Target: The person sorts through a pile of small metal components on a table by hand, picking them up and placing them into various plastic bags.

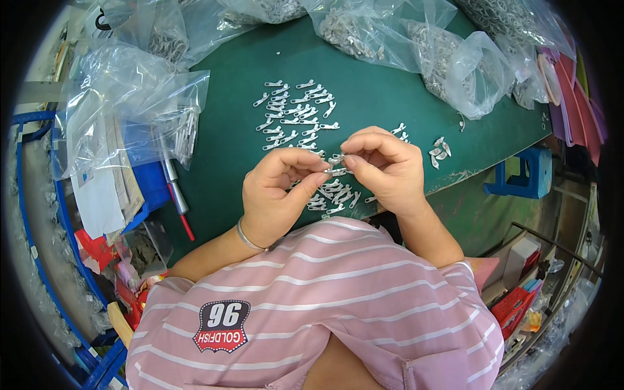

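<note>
Nearest is the person's pink striped shirt (260,286). Just beyond it, a loose pile of silvery metal pieces (335,192) lies on the green desk (227,104). Over this pile, the left hand (276,185), with a bracelet (246,235) on its wrist, and the right hand (393,172) come close together. The fingers of both hands are pinched narrow, holding a small metal part (336,159) between them (whether it is one part or two, I cannot tell). To the right lie several leaf-shaped pieces (440,151). Farther, more slim pieces (286,110) are spread in rough columns. At the far edge stand clear plastic bags (461,71), filled with metal parts.
</note>
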